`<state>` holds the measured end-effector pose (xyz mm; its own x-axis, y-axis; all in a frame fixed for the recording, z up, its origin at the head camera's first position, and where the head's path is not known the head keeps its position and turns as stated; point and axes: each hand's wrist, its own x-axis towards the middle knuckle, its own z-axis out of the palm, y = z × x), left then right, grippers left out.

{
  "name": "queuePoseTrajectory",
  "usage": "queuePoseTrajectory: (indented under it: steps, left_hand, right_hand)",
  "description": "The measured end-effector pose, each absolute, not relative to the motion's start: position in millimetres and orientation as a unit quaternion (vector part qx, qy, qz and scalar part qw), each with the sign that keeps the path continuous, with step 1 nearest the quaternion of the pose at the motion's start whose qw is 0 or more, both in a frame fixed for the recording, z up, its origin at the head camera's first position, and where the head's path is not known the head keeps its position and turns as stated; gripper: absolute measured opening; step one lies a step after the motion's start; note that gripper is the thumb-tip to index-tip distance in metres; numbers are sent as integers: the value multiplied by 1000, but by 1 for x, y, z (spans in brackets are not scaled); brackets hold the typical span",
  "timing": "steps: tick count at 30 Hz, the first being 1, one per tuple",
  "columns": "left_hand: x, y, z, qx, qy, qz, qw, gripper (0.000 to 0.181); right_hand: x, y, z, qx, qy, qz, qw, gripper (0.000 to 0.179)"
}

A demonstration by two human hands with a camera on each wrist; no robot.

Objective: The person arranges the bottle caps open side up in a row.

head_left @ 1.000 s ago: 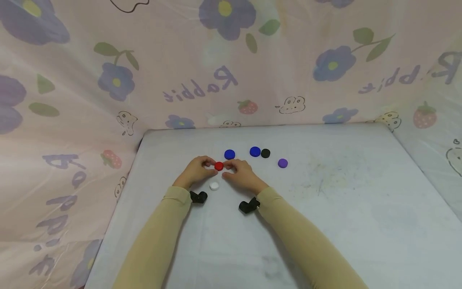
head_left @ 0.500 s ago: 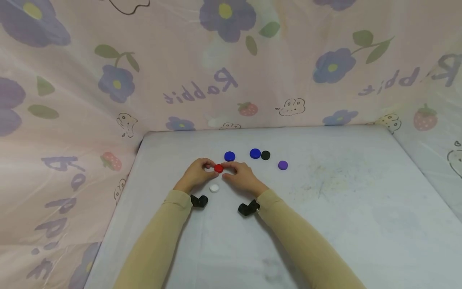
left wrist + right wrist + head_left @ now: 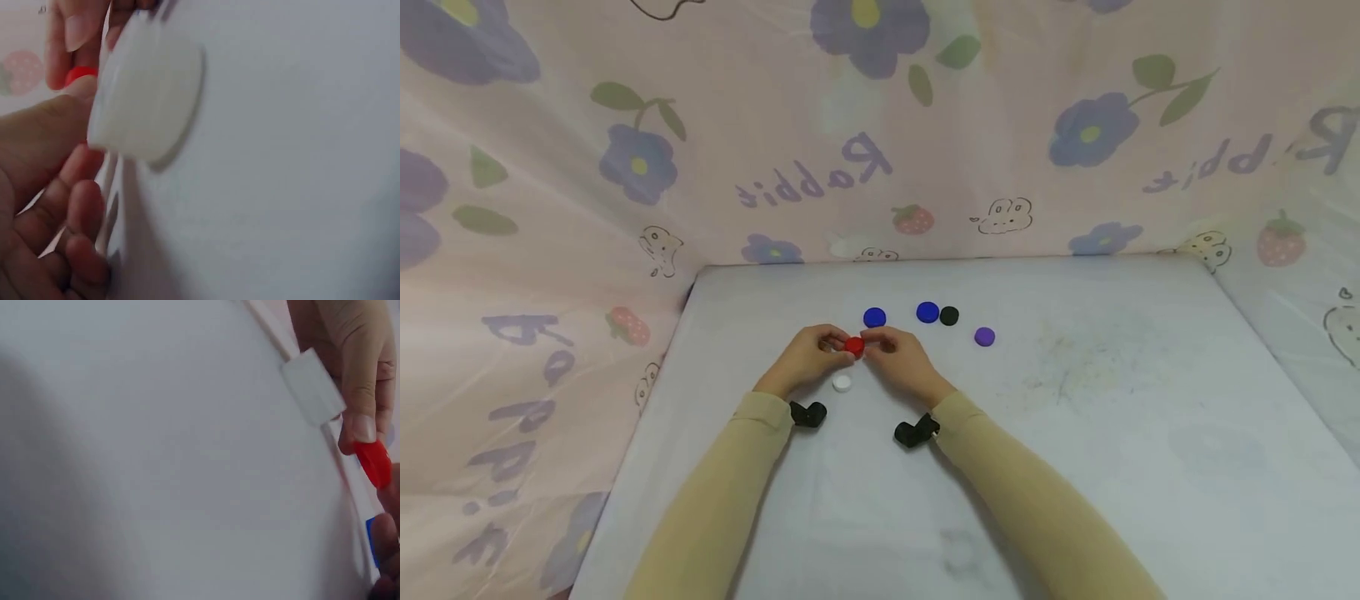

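Note:
My left hand (image 3: 805, 358) pinches a small round red cap (image 3: 854, 347) between thumb and forefinger, above the white tabletop. Facing it from the other side, my right hand (image 3: 904, 364) has its forefinger at the cap's edge; in the right wrist view a right fingertip seems to meet the red cap (image 3: 375, 465). The right thumb lies apart from the cap in the left wrist view. A white cap (image 3: 842, 383) sits on the table, nearer than the hands, and looms large as a white cap (image 3: 150, 90) in the left wrist view.
Behind the hands lie a blue disc (image 3: 875, 317), another blue disc (image 3: 928, 312) beside a black disc (image 3: 949, 316), and a purple disc (image 3: 985, 337). Patterned cloth (image 3: 820, 125) hangs round the back and sides of the table (image 3: 1112, 433). Black wrist cameras (image 3: 808, 414) jut inward.
The right thumb has come closer to the right forefinger and to the red cap. The left hand keeps its pinch. The discs on the table lie as before; the head view has shifted slightly.

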<state>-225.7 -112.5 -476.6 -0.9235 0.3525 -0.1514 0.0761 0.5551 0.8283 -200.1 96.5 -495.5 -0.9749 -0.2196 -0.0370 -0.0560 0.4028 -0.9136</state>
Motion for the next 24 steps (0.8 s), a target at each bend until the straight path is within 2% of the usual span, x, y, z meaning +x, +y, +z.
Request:
queuePoseTrajectory:
  steps: [8,15,24]
  left_hand:
    - [-209,-100,-455,151,859,477,108,30]
    - [-187,-97,-448,140,867,461,130,34]
    - [-177,-95,-448,153,872,448,125,34]
  right_hand:
    - [-186,101,-475,-84,790,-606,37,28]
    - [-169,105,-476,-89,782,-615,51,28]
    - [-161,107,-478,-103,795,-596,45,28]
